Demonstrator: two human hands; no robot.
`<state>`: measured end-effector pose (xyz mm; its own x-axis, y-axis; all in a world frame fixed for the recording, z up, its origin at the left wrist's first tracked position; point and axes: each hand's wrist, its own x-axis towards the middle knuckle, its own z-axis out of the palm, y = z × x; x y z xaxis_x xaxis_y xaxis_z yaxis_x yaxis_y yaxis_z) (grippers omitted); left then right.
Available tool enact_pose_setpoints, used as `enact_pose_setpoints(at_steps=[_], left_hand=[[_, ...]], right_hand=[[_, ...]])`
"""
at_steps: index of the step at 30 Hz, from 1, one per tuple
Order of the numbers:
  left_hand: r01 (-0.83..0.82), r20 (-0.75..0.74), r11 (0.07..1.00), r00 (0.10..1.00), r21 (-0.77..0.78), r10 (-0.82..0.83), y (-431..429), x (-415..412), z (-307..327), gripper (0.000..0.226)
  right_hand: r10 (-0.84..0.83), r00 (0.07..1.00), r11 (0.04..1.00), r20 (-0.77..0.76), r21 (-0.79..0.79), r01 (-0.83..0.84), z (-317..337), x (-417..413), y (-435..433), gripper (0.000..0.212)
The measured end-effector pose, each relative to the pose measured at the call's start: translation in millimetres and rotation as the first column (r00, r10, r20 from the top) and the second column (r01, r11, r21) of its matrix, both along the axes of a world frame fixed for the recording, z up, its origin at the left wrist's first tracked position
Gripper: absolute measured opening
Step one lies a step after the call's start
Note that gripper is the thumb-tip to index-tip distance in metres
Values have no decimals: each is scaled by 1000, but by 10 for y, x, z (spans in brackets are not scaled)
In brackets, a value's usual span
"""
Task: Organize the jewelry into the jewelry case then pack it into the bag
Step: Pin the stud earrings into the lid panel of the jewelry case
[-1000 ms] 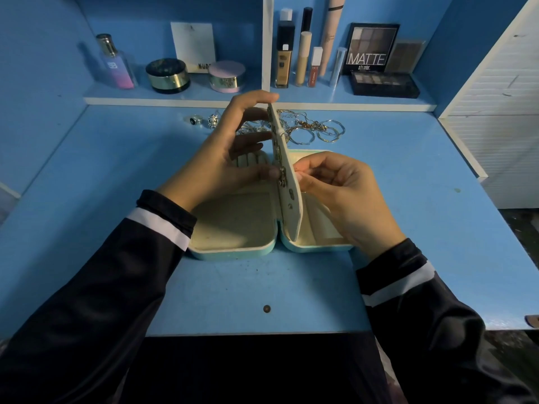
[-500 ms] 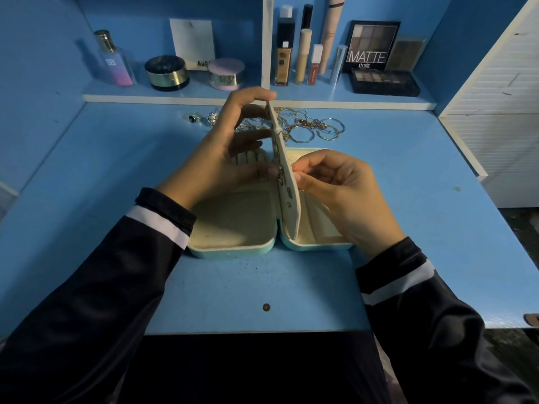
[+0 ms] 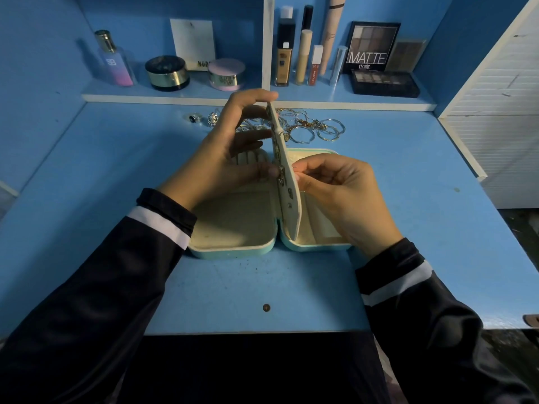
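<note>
Head view: jewelry case panel (image 3: 291,205) stands pinched between left hand (image 3: 221,158) and right hand (image 3: 341,193).

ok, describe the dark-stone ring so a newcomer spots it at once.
On the blue desk, look along the back edge under the shelf. The ring is the leftmost piece of loose jewelry there, left of the left hand. Unlike the thin hoops at the right, it is chunky with a dark stone.
</note>
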<state>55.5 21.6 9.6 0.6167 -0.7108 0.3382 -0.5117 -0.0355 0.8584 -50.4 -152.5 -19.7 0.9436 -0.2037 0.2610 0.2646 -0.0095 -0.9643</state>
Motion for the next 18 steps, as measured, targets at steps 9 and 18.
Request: enact_pose_setpoints(at_steps=[9,18], left_hand=[[-12,-6,1000,1000,-6,12,-8,-9,-4,78],[-32,40,999,999,-16,32,-25,13,-33,71]], right_hand=[[-28,999,998,-23,-56,26,33,-18,11,7],[-15,1000,997,8,-81,16,49,0,36,11]])
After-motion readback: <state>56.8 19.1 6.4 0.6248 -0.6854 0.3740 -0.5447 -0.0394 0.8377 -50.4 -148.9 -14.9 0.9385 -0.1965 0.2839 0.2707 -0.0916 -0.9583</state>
